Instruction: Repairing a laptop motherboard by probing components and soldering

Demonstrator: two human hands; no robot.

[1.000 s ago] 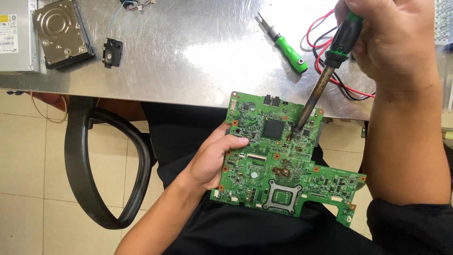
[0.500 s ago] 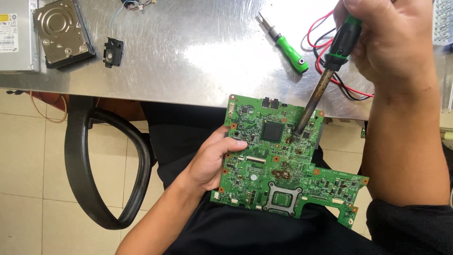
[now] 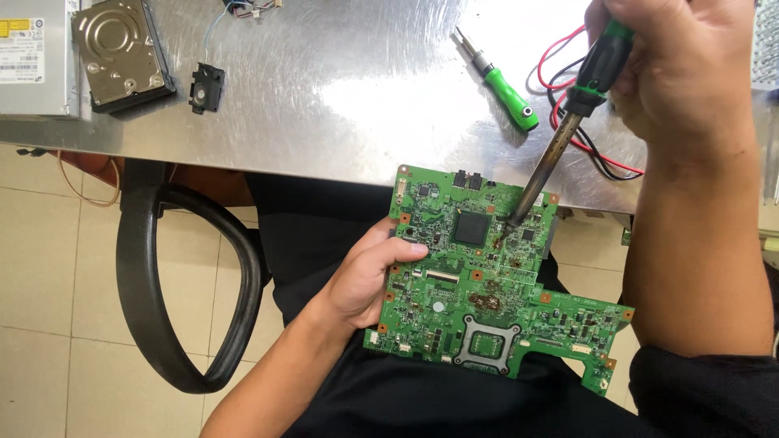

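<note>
A green circuit board (image 3: 487, 276) rests over my lap, just below the metal table's front edge. My left hand (image 3: 365, 276) grips its left edge, thumb lying on the top face. My right hand (image 3: 682, 65) is closed around the green-and-black handle of a soldering iron (image 3: 560, 138). The iron slants down and left, and its tip touches the board beside a black square chip (image 3: 471, 227). Brownish burnt spots show around the middle of the board.
On the shiny metal table (image 3: 324, 89) lie a green-handled screwdriver (image 3: 503, 77), red and black wires (image 3: 568, 105), a hard drive (image 3: 122, 53), a grey metal box (image 3: 32, 57) and a small black part (image 3: 207, 88). A black chair armrest (image 3: 162, 292) loops at my left above a tiled floor.
The board and my left hand sit marginally lower in the picture and the iron's tip stays on the same spot near the chip; little else has moved.
</note>
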